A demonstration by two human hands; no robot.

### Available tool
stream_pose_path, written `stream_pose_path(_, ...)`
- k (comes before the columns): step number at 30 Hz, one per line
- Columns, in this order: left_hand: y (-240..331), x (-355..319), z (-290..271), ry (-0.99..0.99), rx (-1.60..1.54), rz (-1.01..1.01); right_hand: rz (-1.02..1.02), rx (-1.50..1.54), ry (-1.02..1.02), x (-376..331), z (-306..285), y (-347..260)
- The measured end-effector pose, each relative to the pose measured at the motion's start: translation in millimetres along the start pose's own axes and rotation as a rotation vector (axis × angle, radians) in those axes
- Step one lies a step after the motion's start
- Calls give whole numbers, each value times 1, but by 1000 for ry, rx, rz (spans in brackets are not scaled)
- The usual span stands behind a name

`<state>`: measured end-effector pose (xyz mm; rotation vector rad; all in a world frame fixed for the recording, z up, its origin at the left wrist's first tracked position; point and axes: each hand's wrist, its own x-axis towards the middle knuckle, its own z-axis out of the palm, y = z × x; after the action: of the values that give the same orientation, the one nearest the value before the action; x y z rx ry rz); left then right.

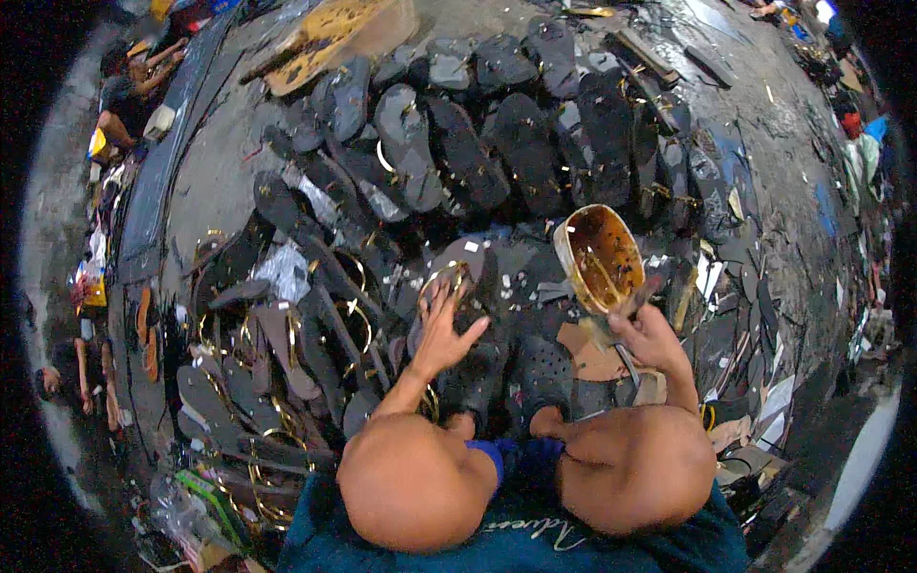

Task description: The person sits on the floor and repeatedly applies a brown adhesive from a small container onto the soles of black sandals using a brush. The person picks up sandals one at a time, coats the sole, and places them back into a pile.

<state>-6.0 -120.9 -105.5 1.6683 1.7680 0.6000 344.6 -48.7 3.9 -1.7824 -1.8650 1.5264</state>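
Observation:
My left hand [442, 334] lies with its fingers stretched out over a dark sandal [472, 256] that has a gold-trimmed strap, its thumb held apart. My right hand [651, 342] is closed at the near edge of a pale oval container [576, 272]. A short dark, flat piece [634, 298] shows at its fingertips, but blur hides what kind of thing it is. Brown, sticky-looking residue coats the inside of the container, and a thin stick seems to lie in it. Both hands are in front of my bent knees.
Rows of dark sandal soles [528, 153] cover the floor ahead. Gold-trimmed sandals [287, 349] pile up at the left. A brown scrap [590, 355] lies by my right foot. A stained yellowish board [334, 43] stands far left; other people sit at the far left edge.

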Motion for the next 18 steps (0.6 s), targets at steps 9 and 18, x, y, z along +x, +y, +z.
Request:
stream_pose_path(9,74,99,-33,10,-1506,-398,-548,361,456,84,44,-120)
stream_pose_path(18,79,81,-49,126,-1469,-372,-750,202,280,79,68,-136)
